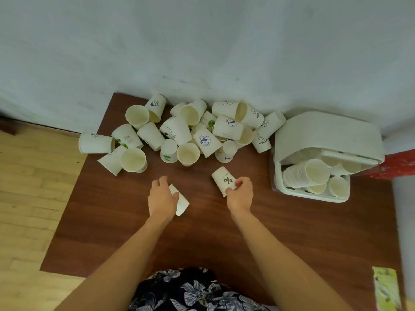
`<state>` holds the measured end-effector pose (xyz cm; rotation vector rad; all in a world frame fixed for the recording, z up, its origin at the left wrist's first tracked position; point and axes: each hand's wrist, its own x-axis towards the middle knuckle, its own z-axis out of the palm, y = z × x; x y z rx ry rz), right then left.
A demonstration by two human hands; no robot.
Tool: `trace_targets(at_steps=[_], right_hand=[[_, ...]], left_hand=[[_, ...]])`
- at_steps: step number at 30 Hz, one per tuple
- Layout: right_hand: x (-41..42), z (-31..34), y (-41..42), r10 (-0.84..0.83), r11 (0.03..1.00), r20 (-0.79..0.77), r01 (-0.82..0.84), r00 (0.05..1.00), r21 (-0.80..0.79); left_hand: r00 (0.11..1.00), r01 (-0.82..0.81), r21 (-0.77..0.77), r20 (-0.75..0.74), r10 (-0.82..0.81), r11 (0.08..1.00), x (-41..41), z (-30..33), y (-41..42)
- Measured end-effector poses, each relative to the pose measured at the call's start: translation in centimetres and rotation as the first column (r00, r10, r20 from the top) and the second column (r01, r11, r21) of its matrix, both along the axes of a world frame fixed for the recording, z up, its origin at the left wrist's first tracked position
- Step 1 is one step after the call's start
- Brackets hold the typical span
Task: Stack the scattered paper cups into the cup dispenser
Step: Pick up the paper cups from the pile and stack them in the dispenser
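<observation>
On the dark wooden table (139, 239), pushed up against a pale wall (202, 41), a heap of paper cups (179, 133) lies scattered along the far edge. Most of them lie on their sides, some with the open mouth toward the camera; several carry printed marks, among them "HELLO" lettering, a blue round logo and small green shapes. Nearer the person, both bare arms reach forward over the table. The left hand (162, 198) grips a plain white cup (181, 203) that lies tilted under the palm, with the fingers (160, 181) curled over its upper part and its lower end sticking out to the right of the hand. The right hand (239, 194) holds a cup with a percent sign (224, 179), pinching it near the mouth end between thumb and curled fingers, its closed base pointing away toward the heap. The two held cups are apart from each other and from the heap. To the right, near the wall, stands the white cup dispenser (327, 135) with its lid tipped up; inside it lie nested stacks of cups (307, 173) on their sides, mouths toward the camera. Just beyond the dispenser a red post (399, 162) shows. At the lower right corner lies a yellow-green printed packet (386, 288). Light wooden floor (29, 187) lies left of the table, and a dark flowered garment (190, 290) shows at the bottom.
</observation>
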<state>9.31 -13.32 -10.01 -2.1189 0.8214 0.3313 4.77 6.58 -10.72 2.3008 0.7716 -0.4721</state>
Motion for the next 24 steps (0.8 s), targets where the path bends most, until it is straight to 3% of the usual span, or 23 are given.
trace_targets(at_steps=[3, 9, 15, 24], right_hand=[[-1.3, 0.6, -1.6, -0.092, 0.996, 0.023, 0.092, 0.996, -0.003], [-4.3, 2.5, -6.1, -0.172, 0.978, 0.113, 0.156, 0.979, 0.137], [-6.3, 5.1, -11.9, -0.007, 0.998, 0.165, -0.004, 0.986, 0.062], [-6.7, 7.8, -24.3, 0.123, 0.987, 0.293, -0.085, 0.948, -0.139]], left_hand=[[0.993, 0.034, 0.009, -0.113, -0.032, 0.999, -0.1, 0.5, -0.1], [0.984, 0.118, -0.048, 0.143, -0.11, 0.992, -0.4, 4.4, -4.4], [0.93, 0.22, -0.135, 0.329, -0.165, 0.966, -0.7, 9.0, -11.9], [0.855, 0.414, -0.113, 0.388, -0.343, 0.903, -1.0, 11.5, -24.9]])
